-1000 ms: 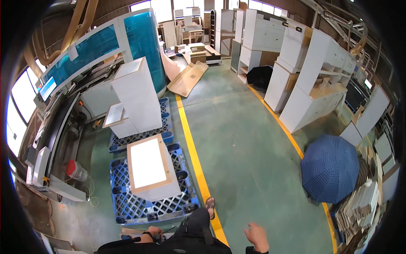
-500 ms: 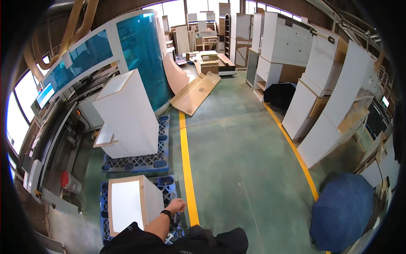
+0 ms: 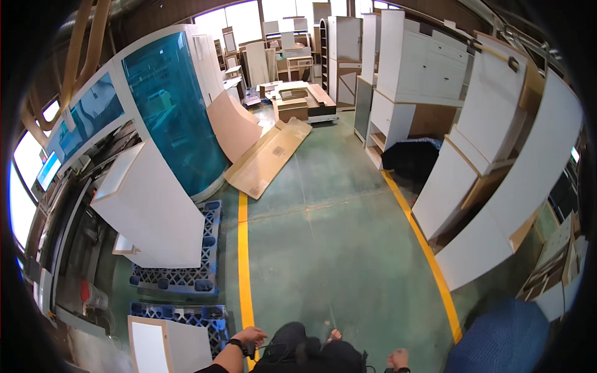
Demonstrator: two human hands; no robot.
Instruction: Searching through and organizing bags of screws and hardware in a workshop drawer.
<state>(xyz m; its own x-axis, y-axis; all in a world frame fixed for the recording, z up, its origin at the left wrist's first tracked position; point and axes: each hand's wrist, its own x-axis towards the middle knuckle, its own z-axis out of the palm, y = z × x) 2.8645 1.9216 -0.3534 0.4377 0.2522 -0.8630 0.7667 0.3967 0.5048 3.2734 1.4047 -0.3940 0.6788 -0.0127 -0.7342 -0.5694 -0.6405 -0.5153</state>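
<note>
My left hand (image 3: 251,336), with a black band at its wrist, hangs low beside my dark clothing, its fingers loosely curled and nothing seen in them. A dark cord or strap (image 3: 251,351) shows just under it; I cannot tell whether they touch. Nearest to this hand is a low white box-like cabinet (image 3: 189,344) on a blue plastic pallet (image 3: 214,316). At the lower edge, my right hand (image 3: 398,359) is out over the floor, fingers curled in, holding nothing visible. A small skin-coloured shape (image 3: 334,336) shows between the hands, too small to name.
A green walkway (image 3: 317,248) runs ahead between yellow lines. On the left, a tall white cabinet (image 3: 155,211) stands before a machine with a blue window (image 3: 171,112). A cardboard sheet (image 3: 267,158) juts over the left line. White cabinets (image 3: 460,149) and a blue umbrella (image 3: 500,339) are right.
I have moved forward, so the pallets and umbrella sit lower in view. My left hand is lower and nearer my body. My right hand has come into view.
</note>
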